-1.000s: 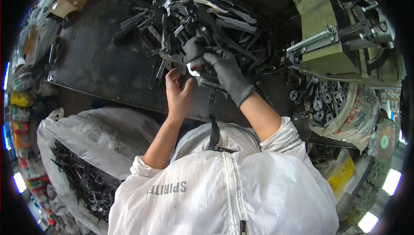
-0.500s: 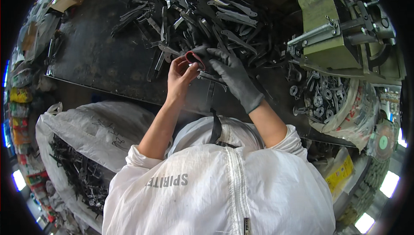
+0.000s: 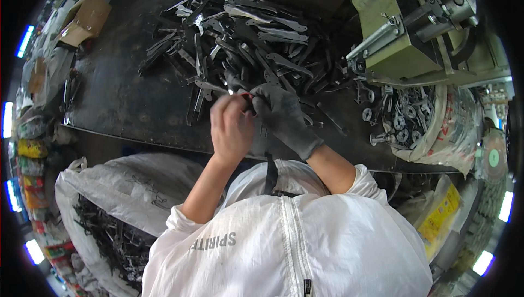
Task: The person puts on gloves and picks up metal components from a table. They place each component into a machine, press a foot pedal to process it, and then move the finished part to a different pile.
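Note:
My left hand (image 3: 232,128) is bare, its fingers smeared by motion at the red-edged cuff of a dark grey work glove (image 3: 236,82). Whether those fingers grip the cuff I cannot tell. A matching grey glove covers my right hand (image 3: 279,114), which pinches the loose glove by its cuff, just right of the left fingers. Both hands are over the near part of a dark metal table (image 3: 109,103). Just beyond them lies a heap of flat, curved metal parts (image 3: 278,35), dark and silvery.
A green machine (image 3: 393,51) with a metal rod stands at the right. Below it, a whitish sack (image 3: 450,133) holds round-headed metal parts (image 3: 401,122). Another white sack (image 3: 136,180) with dark parts is at the lower left. An opened cardboard box (image 3: 87,19) sits at the far left.
My left hand has turned, its back now showing, and blurs at the cuff. My right hand has closed in on the loose glove's edge. The view has shifted slightly.

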The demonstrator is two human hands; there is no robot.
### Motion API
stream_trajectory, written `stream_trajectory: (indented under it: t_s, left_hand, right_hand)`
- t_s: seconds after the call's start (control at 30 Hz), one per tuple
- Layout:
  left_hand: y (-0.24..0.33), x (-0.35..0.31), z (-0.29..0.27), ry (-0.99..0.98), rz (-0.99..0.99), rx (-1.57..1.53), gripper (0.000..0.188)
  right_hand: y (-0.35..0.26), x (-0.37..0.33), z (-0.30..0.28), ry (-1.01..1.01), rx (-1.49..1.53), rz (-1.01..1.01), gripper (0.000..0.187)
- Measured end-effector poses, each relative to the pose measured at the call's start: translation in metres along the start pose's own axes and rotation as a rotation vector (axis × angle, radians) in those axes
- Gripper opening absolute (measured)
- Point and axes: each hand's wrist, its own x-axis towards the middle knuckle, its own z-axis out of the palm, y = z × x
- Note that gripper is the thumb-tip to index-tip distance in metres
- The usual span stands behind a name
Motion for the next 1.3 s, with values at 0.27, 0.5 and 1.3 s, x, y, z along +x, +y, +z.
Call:
stream_trajectory:
  t_s: [0.27, 0.5, 1.3]
  left_hand:
    - [-0.041, -0.026, 0.024, -0.633, 0.040, 0.201, 0.041]
    - [-0.044, 0.043, 0.013, -0.317, -1.269, -1.124, 0.040]
    - [0.017, 0.087, 0.099, -0.788, -1.082, -1.321, 0.039]
  right_hand:
    - [-0.002, -0.005, 0.000, -0.016, -0.307, -0.266, 0.012]
    - [-0.006, -0.004, -0.035, -0.098, -0.268, -0.188, 0.031]
    - [-0.018, -0.016, -0.131, 0.029, 0.231, 0.063, 0.020]
